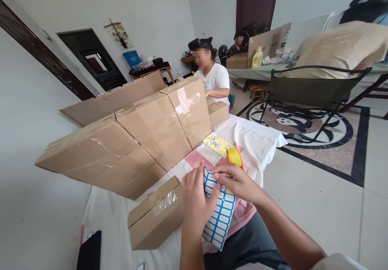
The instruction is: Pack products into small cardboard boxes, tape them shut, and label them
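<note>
Between my hands is a sheet of blue-bordered white label stickers (218, 221), hanging down over the table's edge towards my lap. My left hand (197, 197) grips its left side, thumb laid across the front. At the sheet's top edge my right hand (235, 179) pinches with thumb and fingers; whether a single label is between them I cannot make out. Just beyond my right hand stands a roll of yellow tape (235, 157) with an orange rim. Past it lies a yellow card (218, 144) with small white paper pieces on it. A taped cardboard box (156, 217) sits left of my left hand.
Stacked cardboard boxes (145, 136) form a wall along the table's far left side. A white and pink cloth (251, 132) covers the table. A person in a white shirt (214, 78) sits beyond the boxes. A folding chair (312, 86) stands to the right.
</note>
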A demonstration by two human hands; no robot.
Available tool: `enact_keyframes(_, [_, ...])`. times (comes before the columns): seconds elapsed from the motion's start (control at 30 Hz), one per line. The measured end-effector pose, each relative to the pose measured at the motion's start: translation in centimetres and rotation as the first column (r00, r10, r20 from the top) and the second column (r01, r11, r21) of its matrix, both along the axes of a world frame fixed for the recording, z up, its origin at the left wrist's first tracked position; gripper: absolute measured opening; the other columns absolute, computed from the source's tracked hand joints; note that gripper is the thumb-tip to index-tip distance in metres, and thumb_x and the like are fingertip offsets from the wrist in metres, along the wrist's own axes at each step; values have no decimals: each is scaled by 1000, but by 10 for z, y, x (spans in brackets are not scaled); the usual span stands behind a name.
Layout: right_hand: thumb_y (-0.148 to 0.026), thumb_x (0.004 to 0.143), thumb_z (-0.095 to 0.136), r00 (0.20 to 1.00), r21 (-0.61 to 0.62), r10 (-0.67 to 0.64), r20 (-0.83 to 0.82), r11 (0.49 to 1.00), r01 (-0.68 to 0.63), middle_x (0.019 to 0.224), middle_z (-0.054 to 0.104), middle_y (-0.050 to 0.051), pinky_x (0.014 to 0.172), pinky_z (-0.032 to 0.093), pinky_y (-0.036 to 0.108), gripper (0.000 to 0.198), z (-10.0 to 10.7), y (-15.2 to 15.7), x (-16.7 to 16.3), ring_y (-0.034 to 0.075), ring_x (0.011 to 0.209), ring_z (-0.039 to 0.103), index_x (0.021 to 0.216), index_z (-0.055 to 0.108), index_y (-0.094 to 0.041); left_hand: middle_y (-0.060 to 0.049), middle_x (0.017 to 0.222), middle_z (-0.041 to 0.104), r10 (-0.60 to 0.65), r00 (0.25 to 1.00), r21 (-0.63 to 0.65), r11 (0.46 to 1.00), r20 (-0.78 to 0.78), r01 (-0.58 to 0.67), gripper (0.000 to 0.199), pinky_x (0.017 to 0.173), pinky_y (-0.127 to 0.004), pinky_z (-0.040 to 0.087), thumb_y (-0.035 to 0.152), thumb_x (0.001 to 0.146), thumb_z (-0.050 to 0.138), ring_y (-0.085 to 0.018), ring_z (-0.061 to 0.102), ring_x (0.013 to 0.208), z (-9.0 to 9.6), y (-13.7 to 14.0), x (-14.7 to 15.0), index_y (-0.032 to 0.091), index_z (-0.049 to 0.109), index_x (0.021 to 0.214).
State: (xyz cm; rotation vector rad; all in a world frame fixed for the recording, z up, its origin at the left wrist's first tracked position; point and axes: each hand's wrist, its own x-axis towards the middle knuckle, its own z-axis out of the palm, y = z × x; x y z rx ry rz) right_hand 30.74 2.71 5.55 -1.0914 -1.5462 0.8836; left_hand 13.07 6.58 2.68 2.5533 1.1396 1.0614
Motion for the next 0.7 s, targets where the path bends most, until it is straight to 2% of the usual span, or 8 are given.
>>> enact_keyframes(0.1, [-32,96,58,998,-5,32,-53,999,-32,102,76,5,84,59,33,24,-3,-2,3,22,95,71,110,74,-21,-11,131,65,35,999,1,999,-7,-35,58,99,-48,45,42,97,54,-30,58,118,0,0,1,25,40,150])
enact_keyframes(0.17, [-30,94,61,997,-4,4,-75,1000,-4,106,75,6,86,59,34,22,-6,-1,3,23,98,71,110,72,-21,-13,131,62,79,997,12,997,4,-79,63,100,-50,44,41,97,55,-31,57,119,-1,-1,3,24,35,154])
enact_keyframes(0.23, [-29,94,61,996,-16,-51,-76,999,50,104,75,7,85,59,34,18,-11,1,1,22,97,71,107,70,-21,-16,133,57,142,987,66,987,81,-148,69,101,-51,44,41,94,61,-32,54,122,-3,-1,6,22,34,155])
enact_keyframes(0.3, [-30,96,58,993,-41,-91,-70,995,89,98,74,6,81,58,32,15,-14,2,-1,21,93,71,104,66,-21,-17,130,54,204,954,170,955,220,-244,65,99,-50,46,37,88,69,-33,53,120,-4,-2,9,23,45,147])
enact_keyframes(0.37, [-31,98,55,992,-49,-104,-70,994,101,95,73,5,78,57,31,13,-16,2,-2,20,91,71,105,61,-21,-14,122,55,221,925,287,906,309,-312,46,97,-49,45,30,84,75,-31,55,114,-3,-5,11,26,62,128])
enact_keyframes(0.43, [-30,101,50,994,-28,-88,-71,996,86,96,71,5,79,56,31,15,-16,-1,-3,20,94,70,113,55,-23,-11,116,60,208,941,331,897,267,-292,30,98,-50,41,29,84,76,-30,56,110,-1,-7,11,27,69,113])
enact_keyframes(0.53, [-25,102,44,998,32,-57,-24,998,58,106,71,5,90,54,35,24,-12,-6,-4,20,102,69,127,46,-25,-10,113,68,157,976,247,950,148,-190,30,97,-51,37,37,87,71,-30,57,108,4,-9,10,30,70,116])
enact_keyframes(0.7, [-20,103,40,1000,47,-9,18,999,8,115,70,7,97,52,38,29,-9,-11,-4,21,112,66,131,42,-26,-6,104,73,74,978,185,976,195,-111,22,92,-46,42,33,91,67,-26,61,102,7,-7,10,29,71,112])
